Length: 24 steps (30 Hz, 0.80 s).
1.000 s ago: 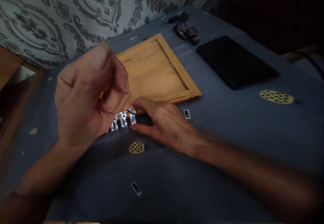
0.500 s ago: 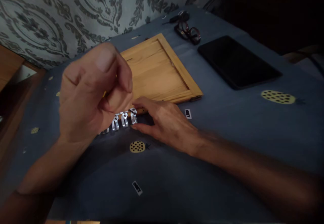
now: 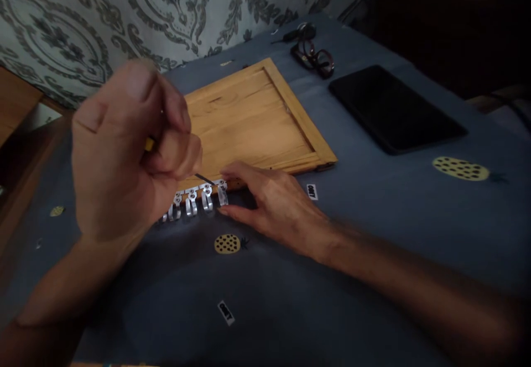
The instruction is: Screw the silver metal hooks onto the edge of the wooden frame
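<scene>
Two hands busy: left hand (image 3: 124, 151) fisted round what's probably a screwdriver (image 3: 204, 178), tip at the hooks (image 3: 199, 198); right hand (image 3: 274, 204) flat, fingers spread, pinning them

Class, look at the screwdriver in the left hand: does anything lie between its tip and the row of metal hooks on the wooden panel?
Nothing visible does. The screwdriver held in the left hand points straight at the metal hooks; the right hand rests beside them.

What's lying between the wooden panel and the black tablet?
Only bare blue cloth lies between the wooden panel and the black tablet in the head view; the eyeglasses sit farther back.
</scene>
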Tool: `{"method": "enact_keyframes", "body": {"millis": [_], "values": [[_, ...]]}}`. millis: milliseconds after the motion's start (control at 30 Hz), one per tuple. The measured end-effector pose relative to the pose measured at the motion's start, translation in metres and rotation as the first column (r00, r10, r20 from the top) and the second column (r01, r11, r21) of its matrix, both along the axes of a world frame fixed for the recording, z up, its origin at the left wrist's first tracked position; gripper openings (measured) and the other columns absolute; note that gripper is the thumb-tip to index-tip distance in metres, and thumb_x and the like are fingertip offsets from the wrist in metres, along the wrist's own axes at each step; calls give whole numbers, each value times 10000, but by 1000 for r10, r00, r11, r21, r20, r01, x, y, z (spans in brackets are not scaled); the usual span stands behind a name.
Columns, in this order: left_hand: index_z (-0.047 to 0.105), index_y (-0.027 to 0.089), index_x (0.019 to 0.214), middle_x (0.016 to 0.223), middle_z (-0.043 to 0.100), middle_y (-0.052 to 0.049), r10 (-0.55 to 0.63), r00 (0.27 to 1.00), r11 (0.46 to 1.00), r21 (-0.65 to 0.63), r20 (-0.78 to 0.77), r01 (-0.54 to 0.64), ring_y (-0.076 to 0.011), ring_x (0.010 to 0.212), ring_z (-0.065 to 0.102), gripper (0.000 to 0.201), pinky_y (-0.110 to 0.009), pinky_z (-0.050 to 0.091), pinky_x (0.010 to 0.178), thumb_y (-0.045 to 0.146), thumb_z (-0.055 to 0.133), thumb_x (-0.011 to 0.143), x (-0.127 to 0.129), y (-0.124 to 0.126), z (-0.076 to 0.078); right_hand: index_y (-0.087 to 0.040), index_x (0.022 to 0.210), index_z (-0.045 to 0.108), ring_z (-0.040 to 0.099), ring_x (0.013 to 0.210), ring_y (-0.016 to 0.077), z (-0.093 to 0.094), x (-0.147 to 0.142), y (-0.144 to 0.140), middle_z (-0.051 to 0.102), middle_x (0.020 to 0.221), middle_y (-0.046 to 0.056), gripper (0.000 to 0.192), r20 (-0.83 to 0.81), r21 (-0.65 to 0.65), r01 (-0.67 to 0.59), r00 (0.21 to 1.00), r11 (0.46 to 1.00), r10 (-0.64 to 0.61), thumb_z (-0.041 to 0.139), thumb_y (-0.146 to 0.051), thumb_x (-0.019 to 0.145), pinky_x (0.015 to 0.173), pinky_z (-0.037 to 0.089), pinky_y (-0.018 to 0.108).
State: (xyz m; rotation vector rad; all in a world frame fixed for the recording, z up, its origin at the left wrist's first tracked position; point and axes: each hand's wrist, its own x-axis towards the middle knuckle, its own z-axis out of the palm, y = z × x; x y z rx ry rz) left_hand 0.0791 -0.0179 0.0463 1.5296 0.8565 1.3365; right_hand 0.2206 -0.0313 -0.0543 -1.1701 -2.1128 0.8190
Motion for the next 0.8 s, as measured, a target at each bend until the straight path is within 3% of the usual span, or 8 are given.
{"method": "enact_keyframes", "body": {"millis": [100, 200, 367, 600, 800], "values": [[553, 226, 541, 403, 149, 77, 62, 998, 998, 4, -15, -62, -44, 316, 55, 481, -262, 97, 331, 393, 497, 989, 3, 1, 0, -235, 1162, 610, 715, 874, 204, 1, 0, 0, 761, 1020, 36, 360, 1, -14, -4, 1000, 1000, 4, 755, -284, 836, 729, 498, 292], [557, 201, 553, 401, 127, 86, 31, 999, 999, 18, 28, -32, -26, 304, 58, 541, -237, 100, 316, 547, 483, 962, 0, 3, -3, -225, 1158, 612, 707, 826, 191, 2, -1, 1, 763, 1013, 31, 366, 8, -24, -4, 1000, 1000, 4, 765, -285, 831, 682, 480, 281], [563, 167, 597, 413, 137, 85, -95, 992, 995, 31, 87, 93, -17, 313, 74, 481, -205, 126, 322, 423, 473, 995, -3, 3, -7, -217, 1166, 606, 699, 789, 179, 2, 0, 1, 763, 1026, 31, 382, 9, -29, -9, 1000, 1000, 9, 772, -280, 827, 635, 456, 267], [561, 157, 615, 424, 143, 82, -132, 987, 991, 30, 90, 130, -17, 327, 80, 404, -196, 150, 342, 290, 497, 992, -4, 3, -12, -237, 1163, 611, 709, 847, 200, 1, 0, 1, 757, 1004, 35, 361, -11, -24, -10, 1000, 1000, 9, 754, -283, 834, 705, 495, 290], [584, 136, 605, 407, 190, 64, -133, 987, 991, -12, 96, 134, -25, 327, 115, 483, -186, 199, 355, 97, 297, 992, -2, 2, -10, -239, 1177, 609, 713, 869, 205, 0, 0, 0, 756, 1014, 39, 377, -20, -37, -13, 1000, 999, 12, 757, -281, 832, 727, 503, 296]]}}
